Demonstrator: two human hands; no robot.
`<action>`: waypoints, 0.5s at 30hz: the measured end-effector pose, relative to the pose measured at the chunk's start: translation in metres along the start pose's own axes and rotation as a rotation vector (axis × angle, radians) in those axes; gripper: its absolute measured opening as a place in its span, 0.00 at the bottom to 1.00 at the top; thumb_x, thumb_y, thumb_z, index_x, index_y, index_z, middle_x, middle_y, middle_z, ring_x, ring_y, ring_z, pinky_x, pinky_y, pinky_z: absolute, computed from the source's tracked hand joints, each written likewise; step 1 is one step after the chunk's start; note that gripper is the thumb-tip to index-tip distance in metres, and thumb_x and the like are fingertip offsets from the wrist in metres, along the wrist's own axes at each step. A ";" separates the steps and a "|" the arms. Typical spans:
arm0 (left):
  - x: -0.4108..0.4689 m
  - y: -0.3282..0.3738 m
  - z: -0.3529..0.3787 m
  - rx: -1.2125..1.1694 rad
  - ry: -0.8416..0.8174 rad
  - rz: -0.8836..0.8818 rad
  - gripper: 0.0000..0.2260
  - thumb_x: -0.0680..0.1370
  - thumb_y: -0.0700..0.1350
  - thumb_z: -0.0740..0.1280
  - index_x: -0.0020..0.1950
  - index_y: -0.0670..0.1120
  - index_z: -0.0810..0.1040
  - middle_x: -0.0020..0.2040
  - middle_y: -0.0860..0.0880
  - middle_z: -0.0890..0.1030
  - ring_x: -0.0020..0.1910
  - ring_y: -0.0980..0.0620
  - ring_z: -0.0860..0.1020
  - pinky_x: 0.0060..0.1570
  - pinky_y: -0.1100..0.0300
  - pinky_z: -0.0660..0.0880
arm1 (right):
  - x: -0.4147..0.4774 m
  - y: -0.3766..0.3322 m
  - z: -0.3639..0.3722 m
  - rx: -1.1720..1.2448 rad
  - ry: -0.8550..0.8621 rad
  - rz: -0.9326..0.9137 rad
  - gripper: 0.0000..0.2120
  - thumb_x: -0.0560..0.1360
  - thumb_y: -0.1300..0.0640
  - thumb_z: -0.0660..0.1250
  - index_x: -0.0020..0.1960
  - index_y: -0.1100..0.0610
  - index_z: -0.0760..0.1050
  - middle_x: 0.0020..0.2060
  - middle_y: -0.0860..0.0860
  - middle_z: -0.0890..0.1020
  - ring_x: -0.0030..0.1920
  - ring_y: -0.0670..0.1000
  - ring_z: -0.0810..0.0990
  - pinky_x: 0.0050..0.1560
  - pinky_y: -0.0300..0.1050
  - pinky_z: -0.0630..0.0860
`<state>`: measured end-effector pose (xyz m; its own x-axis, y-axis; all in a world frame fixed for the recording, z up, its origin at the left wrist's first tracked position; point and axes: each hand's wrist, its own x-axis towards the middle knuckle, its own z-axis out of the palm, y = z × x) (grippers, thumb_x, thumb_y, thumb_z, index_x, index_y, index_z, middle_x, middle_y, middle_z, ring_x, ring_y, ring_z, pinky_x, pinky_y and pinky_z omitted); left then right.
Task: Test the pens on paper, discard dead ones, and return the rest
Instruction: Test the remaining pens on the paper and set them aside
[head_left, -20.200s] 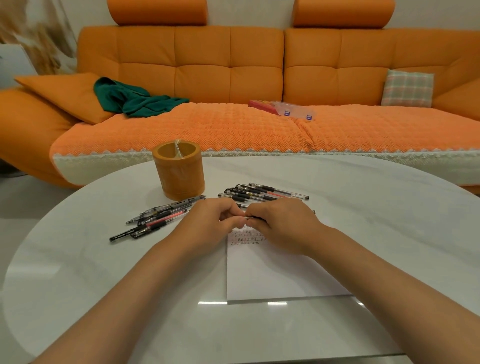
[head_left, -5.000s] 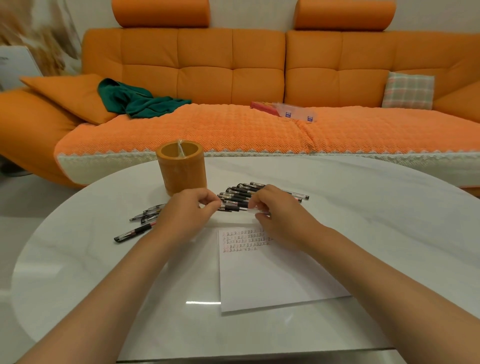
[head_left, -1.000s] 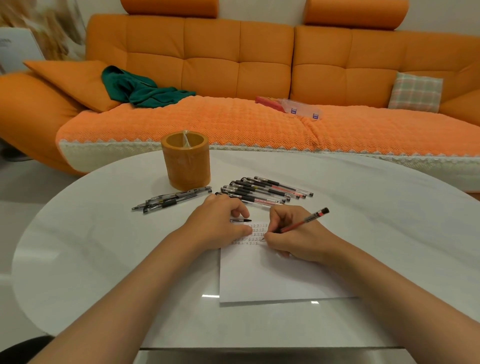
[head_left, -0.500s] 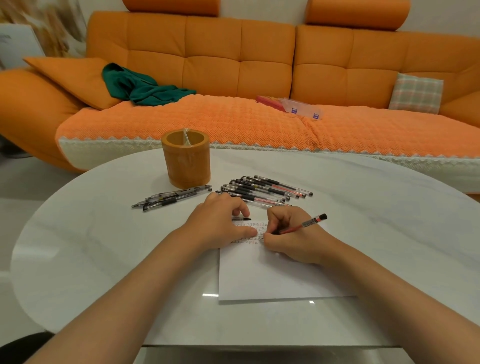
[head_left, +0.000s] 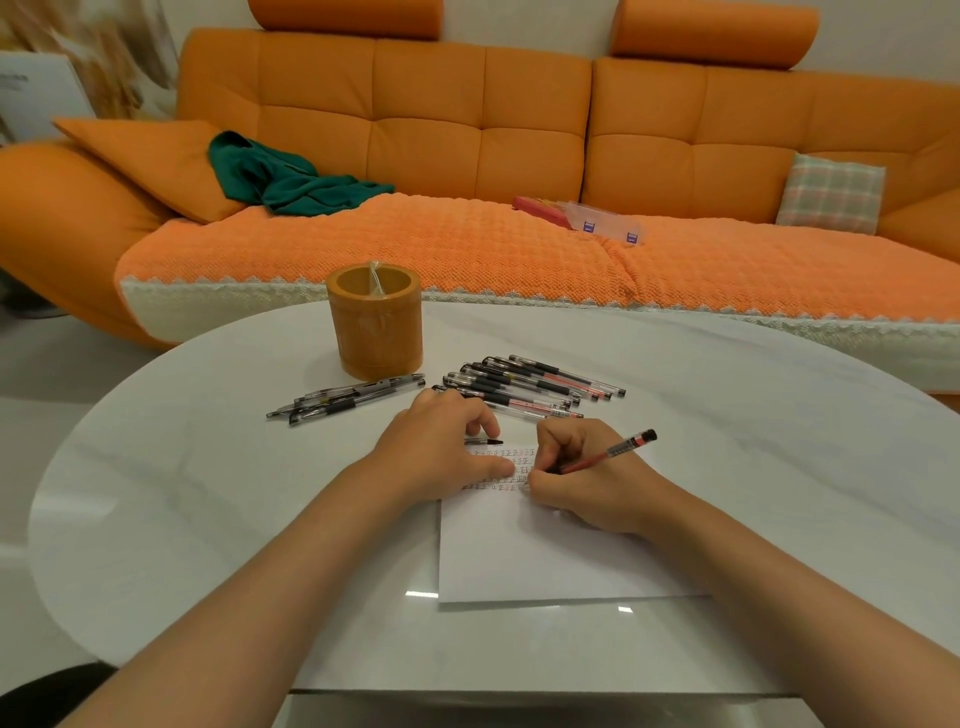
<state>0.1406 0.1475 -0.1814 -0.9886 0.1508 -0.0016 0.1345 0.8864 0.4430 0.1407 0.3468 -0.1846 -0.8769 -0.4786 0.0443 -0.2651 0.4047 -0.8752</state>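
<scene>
Now 1 gripped pen (head_left: 609, 453) — 1 cap (head_left: 488, 442).

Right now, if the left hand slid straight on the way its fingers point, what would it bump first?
Most likely the right hand, which grips the pen. The left hand, pinching a cap, rests on the paper with fingers aimed rightward at it, a small gap between.

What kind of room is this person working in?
Probably a home living room: an orange sofa with a plaid cushion, a green garment lying on it, and a white table in front.
</scene>
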 end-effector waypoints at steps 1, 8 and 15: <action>0.000 0.000 0.000 0.003 -0.001 0.002 0.19 0.70 0.65 0.72 0.58 0.60 0.76 0.54 0.57 0.75 0.59 0.55 0.68 0.57 0.53 0.73 | 0.000 0.000 0.000 0.005 0.006 0.001 0.09 0.70 0.69 0.69 0.36 0.66 0.70 0.28 0.61 0.77 0.27 0.51 0.76 0.28 0.46 0.70; -0.001 0.000 0.001 -0.008 0.008 0.004 0.19 0.71 0.64 0.72 0.58 0.60 0.76 0.54 0.57 0.75 0.60 0.55 0.68 0.59 0.51 0.73 | 0.001 0.001 0.001 -0.006 0.007 -0.011 0.09 0.70 0.70 0.68 0.36 0.67 0.68 0.26 0.57 0.76 0.26 0.49 0.75 0.27 0.42 0.69; -0.001 -0.001 0.001 -0.008 0.013 0.010 0.18 0.71 0.65 0.72 0.57 0.61 0.76 0.54 0.57 0.75 0.60 0.55 0.68 0.59 0.52 0.73 | 0.000 0.002 0.001 -0.010 -0.003 -0.025 0.08 0.70 0.70 0.69 0.36 0.67 0.69 0.27 0.55 0.76 0.27 0.49 0.74 0.27 0.40 0.68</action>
<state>0.1415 0.1470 -0.1827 -0.9879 0.1545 0.0143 0.1443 0.8811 0.4504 0.1406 0.3466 -0.1866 -0.8689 -0.4908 0.0649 -0.2909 0.4002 -0.8690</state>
